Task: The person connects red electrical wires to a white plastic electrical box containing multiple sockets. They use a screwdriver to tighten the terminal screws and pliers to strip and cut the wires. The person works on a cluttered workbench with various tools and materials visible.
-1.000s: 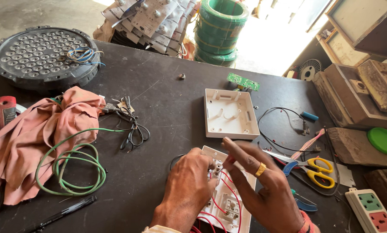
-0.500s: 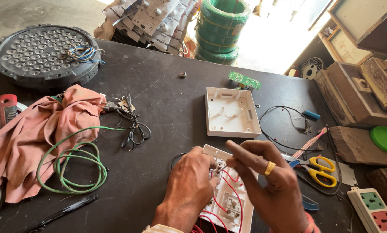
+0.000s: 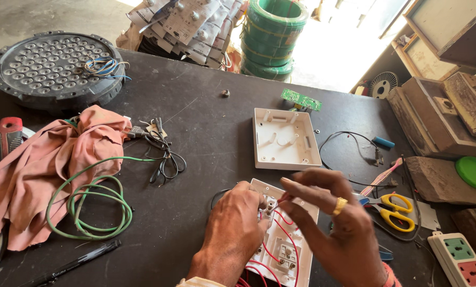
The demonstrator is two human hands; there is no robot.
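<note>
While held, white switch plate (image 3: pixel 283 242), red-wired

We see red wires (image 3: pixel 280 250) on our white switch plate (image 3: pixel 302 255). The table (image 3: pixel 217 138) is black. The cloth (image 3: pixel 47 165) is pink, with a green wire loop (image 3: pixel 89 207) on it. The scissors (image 3: pixel 394 210) have yellow handles. Our ring (image 3: pixel 340 205) is gold.

two white boxes (image 3: pixel 286 139), one scissors (image 3: pixel 389 210), two hands (image 3: pixel 232 234)
</note>
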